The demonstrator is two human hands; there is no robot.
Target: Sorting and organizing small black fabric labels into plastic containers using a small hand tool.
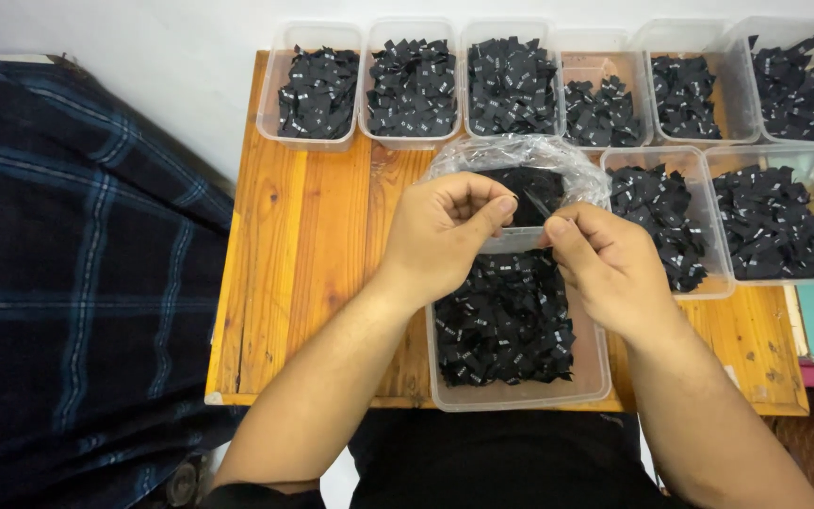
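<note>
My left hand (pixel 445 231) and my right hand (pixel 605 264) meet just above the near end of the wooden worktop (pixel 303 254), both closed in a pinch. Between the thumbs and forefingers I grip one small black fabric label (pixel 536 203), its thin edge turned up between my fingertips. Right behind my hands sits a crinkled clear plastic bag (pixel 520 155) with more black labels inside it. Under my wrists lies a clear plastic tub (pixel 520 391) heaped with the same black labels (pixel 506 320), each carrying a tiny white mark.

Along the far edge of the worktop runs a row of clear tubs (pixel 317 141), all filled with black labels, and two more tubs (pixel 774 278) stand to the right of the bag, just beside one another. To my left a dark blue checked cloth (pixel 77 264) lies beside the worktop. At the far right edge a bit of teal and pink shows, too little to tell what it is.
</note>
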